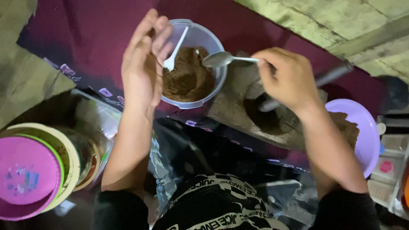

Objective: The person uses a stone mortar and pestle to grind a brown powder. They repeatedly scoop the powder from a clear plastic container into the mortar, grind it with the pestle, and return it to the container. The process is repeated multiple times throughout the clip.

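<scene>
Over the tub [194, 64] of brown powder [187, 79], R hand [287, 79] is pinching a metal spoon [223, 59] w/ bowl looking empty, L hand [145, 64] is hovering flat, fingers together, beside a white spoon [174, 51] sitting in powder; scooping seems barely begun, tub mostly full.

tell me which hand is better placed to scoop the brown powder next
Right, likely: the right hand holds the metal spoon over the clear tub of brown powder. The left hand is open and empty beside it.

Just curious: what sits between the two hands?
In the head view, a clear tub of brown powder, with a white spoon and the metal spoon's bowl.
</scene>
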